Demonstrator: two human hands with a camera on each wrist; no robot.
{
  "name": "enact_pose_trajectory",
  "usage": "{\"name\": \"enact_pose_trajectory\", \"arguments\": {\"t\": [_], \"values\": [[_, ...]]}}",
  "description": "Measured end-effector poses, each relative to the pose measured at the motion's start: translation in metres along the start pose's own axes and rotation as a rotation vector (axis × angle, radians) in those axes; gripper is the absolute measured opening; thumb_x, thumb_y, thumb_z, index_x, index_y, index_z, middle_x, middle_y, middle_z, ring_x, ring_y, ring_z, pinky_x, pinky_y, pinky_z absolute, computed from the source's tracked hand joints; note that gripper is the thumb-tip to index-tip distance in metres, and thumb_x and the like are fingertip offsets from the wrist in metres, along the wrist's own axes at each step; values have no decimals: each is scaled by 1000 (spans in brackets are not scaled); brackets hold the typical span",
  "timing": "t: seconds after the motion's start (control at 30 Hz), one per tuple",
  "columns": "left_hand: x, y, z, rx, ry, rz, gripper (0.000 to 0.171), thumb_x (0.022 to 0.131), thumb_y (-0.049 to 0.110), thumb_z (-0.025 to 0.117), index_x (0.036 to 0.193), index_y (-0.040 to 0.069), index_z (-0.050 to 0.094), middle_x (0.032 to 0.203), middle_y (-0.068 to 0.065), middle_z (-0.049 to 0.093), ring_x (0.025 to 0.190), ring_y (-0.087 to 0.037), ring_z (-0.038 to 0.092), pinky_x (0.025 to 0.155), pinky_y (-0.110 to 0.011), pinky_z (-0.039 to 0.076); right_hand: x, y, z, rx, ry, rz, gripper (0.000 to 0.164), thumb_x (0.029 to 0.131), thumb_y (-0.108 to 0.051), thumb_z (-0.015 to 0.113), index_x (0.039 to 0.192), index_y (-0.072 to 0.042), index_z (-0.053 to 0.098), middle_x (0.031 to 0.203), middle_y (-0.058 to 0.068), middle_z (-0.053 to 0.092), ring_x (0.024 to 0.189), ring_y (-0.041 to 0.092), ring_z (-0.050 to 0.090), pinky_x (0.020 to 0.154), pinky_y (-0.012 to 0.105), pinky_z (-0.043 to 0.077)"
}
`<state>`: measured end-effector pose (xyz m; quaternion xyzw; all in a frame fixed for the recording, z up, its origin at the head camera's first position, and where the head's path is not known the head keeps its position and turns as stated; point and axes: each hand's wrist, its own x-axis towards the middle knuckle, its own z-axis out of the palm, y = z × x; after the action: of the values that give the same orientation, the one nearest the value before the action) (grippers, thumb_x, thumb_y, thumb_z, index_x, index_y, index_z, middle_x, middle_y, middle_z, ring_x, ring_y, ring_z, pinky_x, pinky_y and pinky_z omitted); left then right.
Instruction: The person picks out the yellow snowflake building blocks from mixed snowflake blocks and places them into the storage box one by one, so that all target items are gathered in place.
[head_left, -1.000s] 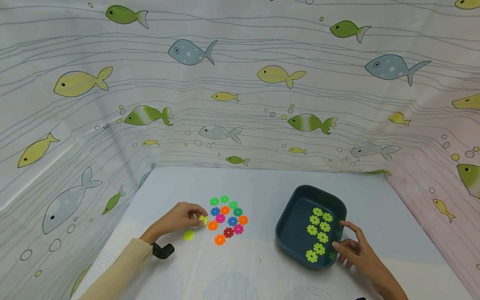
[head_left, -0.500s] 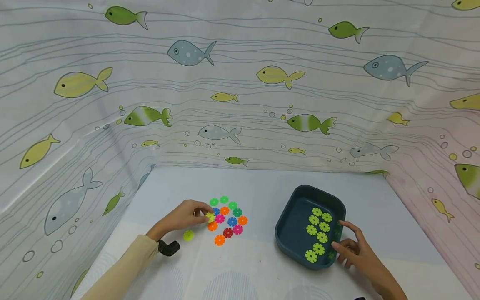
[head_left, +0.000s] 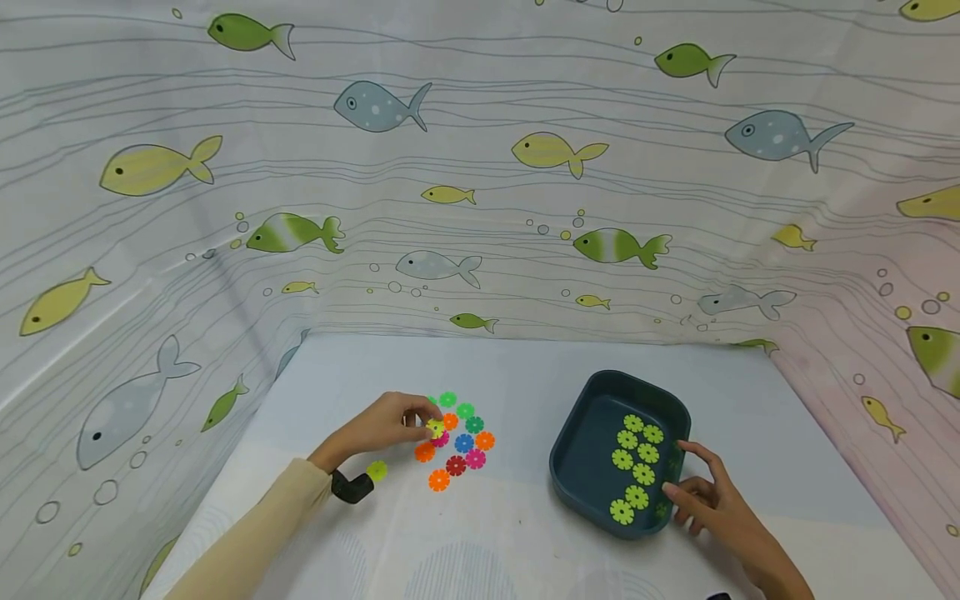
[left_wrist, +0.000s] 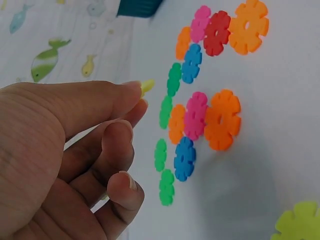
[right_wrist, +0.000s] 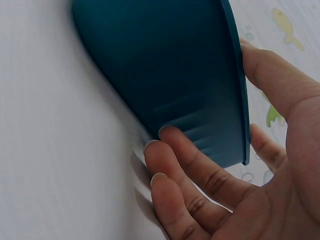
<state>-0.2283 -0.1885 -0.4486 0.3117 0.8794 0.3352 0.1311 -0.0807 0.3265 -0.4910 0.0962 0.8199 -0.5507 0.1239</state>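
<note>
My left hand (head_left: 386, 425) pinches a yellow flower-shaped disc (head_left: 436, 428) between thumb and fingertips, above a cluster of similar plastic discs. In the left wrist view only the edge of that yellow disc (left_wrist: 147, 86) shows past the thumb. Beneath and beside the hand lie orange (head_left: 425, 452), pink (head_left: 476, 459), blue (head_left: 465, 443), green (head_left: 466, 411) and red (head_left: 456, 465) discs. My right hand (head_left: 716, 504) grips the right side of a dark blue tray (head_left: 573, 492), thumb and a finger at the rim, other fingertips against its outer wall (right_wrist: 150, 65). Several yellow-green discs (head_left: 643, 474) lie inside.
Another yellow disc (head_left: 377, 471) lies on the white table (head_left: 517, 375), near the black wrist camera (head_left: 352, 487) on my left arm. A fish-patterned curtain (head_left: 495, 233) stands at the back and both sides.
My left hand has moved right and slightly away with the yellow disc, from the cluster's left edge to over it. My right hand and the tray have stayed put.
</note>
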Motion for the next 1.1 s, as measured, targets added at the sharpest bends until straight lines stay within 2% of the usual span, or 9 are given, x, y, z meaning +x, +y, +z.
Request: {"name": "enact_pose_trajectory", "arguments": {"t": [0.23,0.43,0.8,1.1], "values": [[11,8,1,0,-17,37,21,93,20,78,114,19,75,94,13,69,73,-15,59,64,-27,52,-1,-2,0,3,2,5,86,99,-28,71,160,-26,10,99,15,66,80,30,66,65,39,55],[21,14,3,-10,-42,72,20,94,17,77,113,18,74,97,12,70,76,-13,60,67,-27,53,-1,-2,0,6,3,1,86,99,-29,70,160,-27,10,99,15,66,80,30,66,65,39,55],[37,32,9,-11,-71,81,21,95,15,75,116,19,74,98,13,70,73,-13,62,66,-29,54,-2,-2,-1,19,-2,10,86,100,-28,70,160,-26,9,99,15,66,81,30,66,66,39,55],[48,40,15,-28,-99,129,21,95,15,75,116,18,74,99,12,71,76,-13,65,67,-30,57,0,0,-1,13,-4,6,85,100,-29,70,160,-27,9,98,15,66,81,30,66,65,39,55]]}}
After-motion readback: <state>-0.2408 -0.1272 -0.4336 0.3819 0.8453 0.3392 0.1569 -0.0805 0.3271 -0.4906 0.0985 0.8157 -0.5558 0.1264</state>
